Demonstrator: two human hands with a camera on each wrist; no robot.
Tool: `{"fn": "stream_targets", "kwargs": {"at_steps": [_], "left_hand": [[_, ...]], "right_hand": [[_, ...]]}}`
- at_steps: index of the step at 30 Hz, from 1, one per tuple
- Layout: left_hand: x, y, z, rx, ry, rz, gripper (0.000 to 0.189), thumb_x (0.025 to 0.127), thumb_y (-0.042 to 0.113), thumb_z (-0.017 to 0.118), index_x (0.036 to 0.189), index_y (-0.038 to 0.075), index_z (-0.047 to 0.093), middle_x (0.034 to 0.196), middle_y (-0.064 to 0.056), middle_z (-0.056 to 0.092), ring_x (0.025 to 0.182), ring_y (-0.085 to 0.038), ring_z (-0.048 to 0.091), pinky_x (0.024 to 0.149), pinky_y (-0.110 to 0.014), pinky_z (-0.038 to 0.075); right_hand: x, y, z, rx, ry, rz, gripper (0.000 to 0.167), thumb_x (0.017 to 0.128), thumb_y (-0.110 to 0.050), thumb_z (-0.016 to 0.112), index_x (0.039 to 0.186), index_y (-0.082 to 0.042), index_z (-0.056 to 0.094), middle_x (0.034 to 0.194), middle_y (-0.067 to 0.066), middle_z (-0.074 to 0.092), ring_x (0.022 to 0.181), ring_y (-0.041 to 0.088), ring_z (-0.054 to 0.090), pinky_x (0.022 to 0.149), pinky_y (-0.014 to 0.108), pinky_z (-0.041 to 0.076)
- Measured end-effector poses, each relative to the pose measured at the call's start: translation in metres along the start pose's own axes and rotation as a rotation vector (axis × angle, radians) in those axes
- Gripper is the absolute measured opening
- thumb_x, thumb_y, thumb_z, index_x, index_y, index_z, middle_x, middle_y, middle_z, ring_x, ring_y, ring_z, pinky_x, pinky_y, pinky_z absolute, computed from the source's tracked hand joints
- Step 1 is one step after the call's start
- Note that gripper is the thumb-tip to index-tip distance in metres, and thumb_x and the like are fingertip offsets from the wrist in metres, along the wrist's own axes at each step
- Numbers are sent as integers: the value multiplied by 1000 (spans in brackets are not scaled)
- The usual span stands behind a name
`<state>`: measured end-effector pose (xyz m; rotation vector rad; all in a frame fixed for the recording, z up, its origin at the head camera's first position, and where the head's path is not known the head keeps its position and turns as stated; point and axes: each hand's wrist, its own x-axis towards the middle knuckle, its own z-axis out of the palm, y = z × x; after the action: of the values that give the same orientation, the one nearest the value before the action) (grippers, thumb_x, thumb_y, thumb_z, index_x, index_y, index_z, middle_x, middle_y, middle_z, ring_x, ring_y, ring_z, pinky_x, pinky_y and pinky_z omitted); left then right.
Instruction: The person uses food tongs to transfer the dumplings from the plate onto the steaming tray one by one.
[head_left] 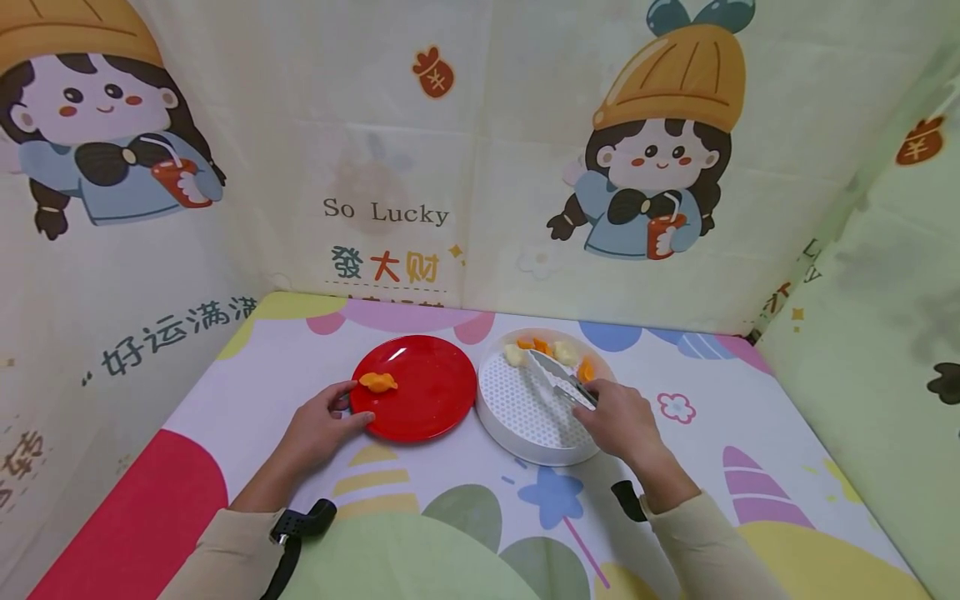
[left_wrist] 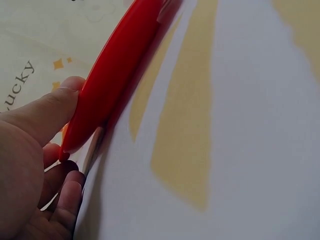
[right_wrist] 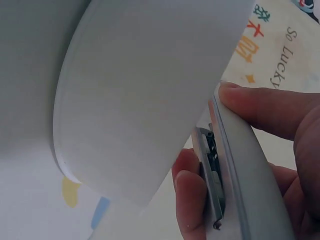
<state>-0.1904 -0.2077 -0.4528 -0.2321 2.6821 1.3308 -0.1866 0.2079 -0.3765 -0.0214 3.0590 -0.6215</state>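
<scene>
left of centre, the left hand (head_left: 322, 427) pinches a round glossy red plate (head_left: 431, 392) between thumb and fingers, likely steadying it under one orange piece (head_left: 378, 382); the right hand (head_left: 624, 418) clamps fingers on silvery tongs (head_left: 564, 374), angled over a round white perforated tray (head_left: 525, 412) toward far-side orange and cream chunks (head_left: 564, 353).

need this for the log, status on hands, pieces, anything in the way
Left hand pinching red plate; right hand gripping tongs over white tray. One orange piece on plate, more orange pieces in tray. Tray's raised wall possible obstacle.
</scene>
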Motion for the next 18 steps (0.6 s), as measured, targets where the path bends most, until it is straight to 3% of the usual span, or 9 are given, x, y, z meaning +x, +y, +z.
{"fn": "stream_targets", "kwargs": {"at_steps": [5, 11, 18], "left_hand": [[0, 1, 0, 2, 0, 0, 91, 80, 39, 84, 152, 9, 38, 141, -24, 47, 121, -41, 47, 78, -39, 59], [-1, 2, 1, 1, 1, 2, 91, 80, 39, 83, 153, 9, 37, 141, -24, 47, 121, -41, 47, 79, -40, 59], [-3, 3, 1, -2, 3, 2, 91, 81, 39, 83, 153, 9, 37, 141, -24, 47, 121, -41, 46, 79, -40, 59]], "right_hand": [[-1, 1, 0, -5, 6, -5, 50, 89, -24, 72, 128, 5, 62, 111, 19, 68, 88, 32, 58, 72, 42, 52], [-3, 0, -5, 12, 49, -4, 58, 87, -29, 74, 133, 3, 59, 123, 23, 64, 100, 36, 60, 84, 50, 53], [-4, -7, -7, 28, 74, -113, 61, 85, -32, 76, 132, 4, 59, 119, 21, 66, 101, 36, 61, 85, 53, 51]]}}
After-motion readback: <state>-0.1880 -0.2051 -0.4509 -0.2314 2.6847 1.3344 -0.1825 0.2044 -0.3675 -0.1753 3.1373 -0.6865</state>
